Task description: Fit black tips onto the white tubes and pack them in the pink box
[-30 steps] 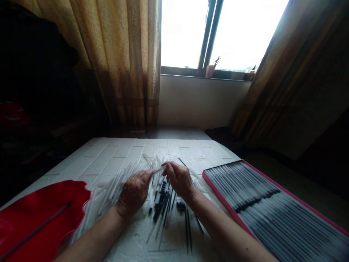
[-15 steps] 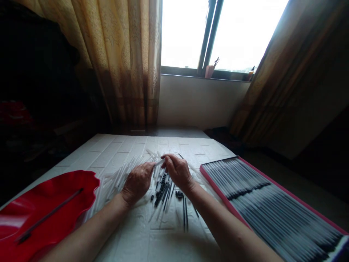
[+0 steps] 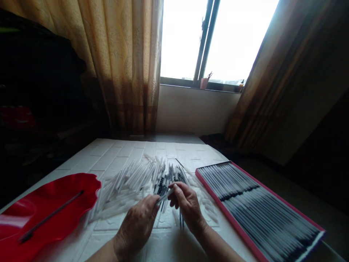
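Low over the front of the table, my left hand [image 3: 140, 222] pinches one end of a pale pen barrel [image 3: 165, 197]. The fingers of my right hand [image 3: 188, 203] are closed around its other end, so the barrel runs between both hands. Just beyond them lies a pile of loose clear pen barrels [image 3: 133, 176]. Small black pen parts [image 3: 163, 183] and thin dark refills [image 3: 182, 218] are scattered behind and below my fingers, partly covered by my hands.
On the left, a red scalloped tray [image 3: 62, 189] holds one dark-tipped pen [image 3: 54, 214]. A pink-edged box [image 3: 220, 205] with rows of pens [image 3: 261, 203] stands at the right. The white brick-patterned tabletop [image 3: 109, 154] reaches toward a curtained window.
Both hands have come down and nearer to me, still on the pen barrel, uncovering more of the pile behind them. The whole view has shifted slightly.
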A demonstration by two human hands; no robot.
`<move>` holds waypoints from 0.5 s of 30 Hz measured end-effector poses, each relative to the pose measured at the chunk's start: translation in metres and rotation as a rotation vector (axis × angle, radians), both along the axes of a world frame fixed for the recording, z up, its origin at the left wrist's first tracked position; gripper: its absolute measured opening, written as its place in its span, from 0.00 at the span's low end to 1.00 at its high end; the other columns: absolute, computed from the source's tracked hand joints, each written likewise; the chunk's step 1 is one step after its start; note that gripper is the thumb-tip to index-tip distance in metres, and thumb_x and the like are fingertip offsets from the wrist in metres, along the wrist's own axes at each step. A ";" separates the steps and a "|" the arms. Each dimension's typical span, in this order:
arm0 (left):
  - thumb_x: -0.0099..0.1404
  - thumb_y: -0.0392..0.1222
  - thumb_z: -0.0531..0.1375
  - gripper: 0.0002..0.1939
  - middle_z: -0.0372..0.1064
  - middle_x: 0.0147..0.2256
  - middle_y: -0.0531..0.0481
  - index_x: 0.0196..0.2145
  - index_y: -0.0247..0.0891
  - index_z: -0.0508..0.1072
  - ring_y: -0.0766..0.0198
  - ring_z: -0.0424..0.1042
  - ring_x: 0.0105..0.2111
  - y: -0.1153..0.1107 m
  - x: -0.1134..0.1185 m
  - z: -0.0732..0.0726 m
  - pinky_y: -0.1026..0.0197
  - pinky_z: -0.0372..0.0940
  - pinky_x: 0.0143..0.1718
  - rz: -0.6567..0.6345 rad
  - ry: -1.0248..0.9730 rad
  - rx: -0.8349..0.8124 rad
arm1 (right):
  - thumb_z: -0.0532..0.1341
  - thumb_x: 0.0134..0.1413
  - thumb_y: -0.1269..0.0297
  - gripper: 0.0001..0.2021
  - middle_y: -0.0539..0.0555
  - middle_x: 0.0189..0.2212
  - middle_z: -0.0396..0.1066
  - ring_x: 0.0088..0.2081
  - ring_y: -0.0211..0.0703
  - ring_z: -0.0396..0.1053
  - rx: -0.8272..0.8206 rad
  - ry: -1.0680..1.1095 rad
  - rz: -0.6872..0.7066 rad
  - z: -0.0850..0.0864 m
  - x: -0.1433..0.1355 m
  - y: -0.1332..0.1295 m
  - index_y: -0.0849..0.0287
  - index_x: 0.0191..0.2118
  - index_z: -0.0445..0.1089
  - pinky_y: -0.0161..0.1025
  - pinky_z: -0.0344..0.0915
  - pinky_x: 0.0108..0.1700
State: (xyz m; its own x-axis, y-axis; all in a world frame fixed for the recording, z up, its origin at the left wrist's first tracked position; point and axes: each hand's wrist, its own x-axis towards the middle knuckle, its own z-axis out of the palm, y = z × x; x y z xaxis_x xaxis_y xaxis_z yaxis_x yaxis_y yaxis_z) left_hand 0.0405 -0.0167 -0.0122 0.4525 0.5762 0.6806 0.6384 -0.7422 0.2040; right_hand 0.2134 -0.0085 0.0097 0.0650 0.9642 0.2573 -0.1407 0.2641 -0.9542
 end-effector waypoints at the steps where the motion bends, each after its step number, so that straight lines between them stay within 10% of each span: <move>1: 0.76 0.41 0.43 0.13 0.76 0.37 0.45 0.48 0.39 0.65 0.59 0.79 0.36 -0.002 -0.001 -0.003 0.60 0.74 0.37 -0.013 -0.015 0.006 | 0.63 0.51 0.44 0.22 0.48 0.16 0.68 0.17 0.33 0.63 -0.025 0.024 0.025 -0.001 0.000 -0.002 0.63 0.32 0.72 0.28 0.55 0.18; 15: 0.75 0.38 0.46 0.11 0.73 0.31 0.46 0.50 0.41 0.64 0.60 0.77 0.27 -0.003 -0.009 -0.003 0.64 0.71 0.28 -0.161 -0.055 -0.031 | 0.74 0.41 0.59 0.14 0.45 0.12 0.64 0.13 0.27 0.57 -0.405 0.422 0.603 -0.002 0.015 -0.005 0.64 0.31 0.76 0.25 0.45 0.14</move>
